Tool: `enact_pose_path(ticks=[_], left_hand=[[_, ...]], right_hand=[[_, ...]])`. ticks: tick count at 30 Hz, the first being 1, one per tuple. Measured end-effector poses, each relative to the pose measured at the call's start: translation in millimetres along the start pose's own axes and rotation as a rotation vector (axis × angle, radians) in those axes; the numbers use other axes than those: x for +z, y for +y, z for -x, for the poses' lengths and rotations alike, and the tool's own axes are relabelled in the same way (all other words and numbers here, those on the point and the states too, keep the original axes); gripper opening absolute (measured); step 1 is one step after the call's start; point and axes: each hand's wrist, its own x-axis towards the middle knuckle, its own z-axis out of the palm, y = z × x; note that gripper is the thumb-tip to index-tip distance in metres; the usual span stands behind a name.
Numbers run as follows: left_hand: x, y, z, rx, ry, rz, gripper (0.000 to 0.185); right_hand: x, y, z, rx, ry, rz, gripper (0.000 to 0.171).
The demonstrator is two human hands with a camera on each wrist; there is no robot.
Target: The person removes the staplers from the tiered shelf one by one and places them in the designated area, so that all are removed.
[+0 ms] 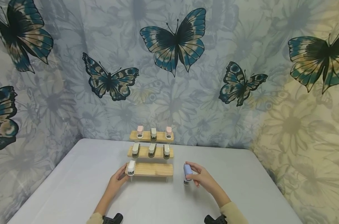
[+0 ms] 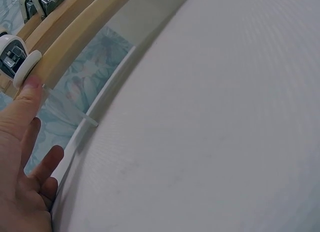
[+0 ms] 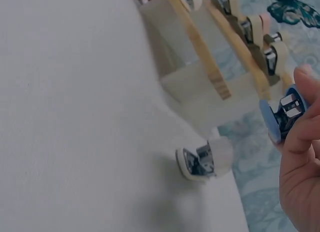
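Note:
My right hand (image 1: 201,178) grips a light blue stapler (image 1: 188,170), thumb on one side and fingers on the other. In the right wrist view the blue stapler (image 3: 285,114) is held above the table. Just under it in the head view, mostly covered, stands a white stapler (image 3: 220,157) on the tablecloth. My left hand (image 1: 116,181) is at the left end of the lowest wooden shelf (image 1: 155,169). It pinches a white stapler (image 1: 131,167) there, thumb tip at the front of its base (image 2: 27,69); the index fingertip is hidden in the left wrist view.
Behind the lowest shelf rise a middle shelf (image 1: 143,152) with several white staplers and a top shelf (image 1: 146,136) with pink and white ones. Clear supports (image 1: 167,179) carry the shelves on the white table (image 1: 242,186). A butterfly-print cloth (image 1: 172,109) hangs behind.

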Motion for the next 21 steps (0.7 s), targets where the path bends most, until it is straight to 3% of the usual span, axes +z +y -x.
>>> enact_pose_path(ticks=[12, 21], left_hand=[[0.1, 0.3, -0.7, 0.011, -0.002, -0.008, 0.052], [-0.4, 0.5, -2.0, -0.013, 0.019, -0.044, 0.053]], right_hand=[[-36, 28, 4, 0.017, -0.036, -0.168, 0.060], [-53, 58, 3, 0.032, 0.018, -0.146, 0.060]])
